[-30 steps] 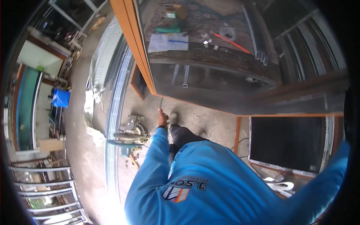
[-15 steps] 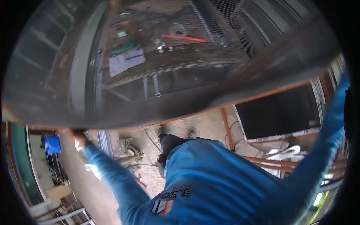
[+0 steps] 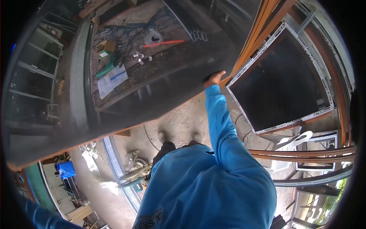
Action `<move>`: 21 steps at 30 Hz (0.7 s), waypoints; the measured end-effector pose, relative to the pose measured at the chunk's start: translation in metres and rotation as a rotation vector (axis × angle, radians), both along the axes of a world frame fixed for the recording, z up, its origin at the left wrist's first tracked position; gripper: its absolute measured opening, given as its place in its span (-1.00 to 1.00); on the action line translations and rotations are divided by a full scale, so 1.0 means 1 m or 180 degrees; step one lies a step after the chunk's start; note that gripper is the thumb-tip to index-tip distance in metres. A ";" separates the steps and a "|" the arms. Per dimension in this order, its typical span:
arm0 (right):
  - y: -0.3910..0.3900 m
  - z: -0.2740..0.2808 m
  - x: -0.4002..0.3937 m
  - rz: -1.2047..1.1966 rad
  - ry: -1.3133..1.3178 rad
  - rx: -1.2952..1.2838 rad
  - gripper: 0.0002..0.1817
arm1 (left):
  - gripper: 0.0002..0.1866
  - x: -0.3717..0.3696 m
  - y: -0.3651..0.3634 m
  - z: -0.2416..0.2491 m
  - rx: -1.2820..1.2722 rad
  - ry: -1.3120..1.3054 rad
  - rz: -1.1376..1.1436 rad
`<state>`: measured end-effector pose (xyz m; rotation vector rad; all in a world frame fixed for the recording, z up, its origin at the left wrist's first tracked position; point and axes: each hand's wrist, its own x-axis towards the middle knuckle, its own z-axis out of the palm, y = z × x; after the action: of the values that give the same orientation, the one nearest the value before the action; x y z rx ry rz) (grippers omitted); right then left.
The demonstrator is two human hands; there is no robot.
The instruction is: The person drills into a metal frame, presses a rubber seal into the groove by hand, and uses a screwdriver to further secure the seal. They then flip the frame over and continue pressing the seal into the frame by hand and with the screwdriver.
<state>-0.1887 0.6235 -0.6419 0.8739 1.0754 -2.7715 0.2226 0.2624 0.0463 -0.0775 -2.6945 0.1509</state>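
Observation:
A large dark see-through mesh screen with a thin wood-coloured frame stands tilted before me and fills the upper left of the head view. My right hand is closed on the frame near its lower right corner, thumb toward the right; some fingers are hidden behind the edge. Of my left arm only the blue sleeve shows at the bottom left, and the left hand is outside the picture.
Through the mesh I see a worktable holding a red strip, a paper sheet and a small box. On the right leans a dark panel with white taped edges. A power saw sits on the floor near my feet.
The mesh screen has tilted, its right side rising and left corner dropping. My left hand has left the frame's lower edge and the view. My right hand has come into view on the frame.

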 end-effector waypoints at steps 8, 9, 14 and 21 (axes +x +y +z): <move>-0.045 0.157 0.051 0.0793 0.0659 -0.0128 0.10 | -0.44 -0.226 0.126 -0.136 -0.0313 -0.0114 -0.0946; -0.046 0.168 0.047 0.0904 0.0791 0.0001 0.12 | -0.41 -0.238 0.128 -0.166 -0.0310 -0.0006 -0.0874; -0.064 0.231 0.064 0.0885 0.2488 0.2027 0.08 | -0.46 -0.260 0.094 -0.233 0.0173 -0.0667 -0.0336; -0.114 0.336 0.031 0.0258 0.4570 0.5823 -0.03 | -0.51 -0.310 0.026 -0.289 0.0711 -0.0993 -0.0712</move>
<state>-0.1575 0.5098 -0.3061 -1.6280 3.3524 -1.0958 -0.0870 0.2880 -0.2422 -0.3592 -2.9648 -0.2502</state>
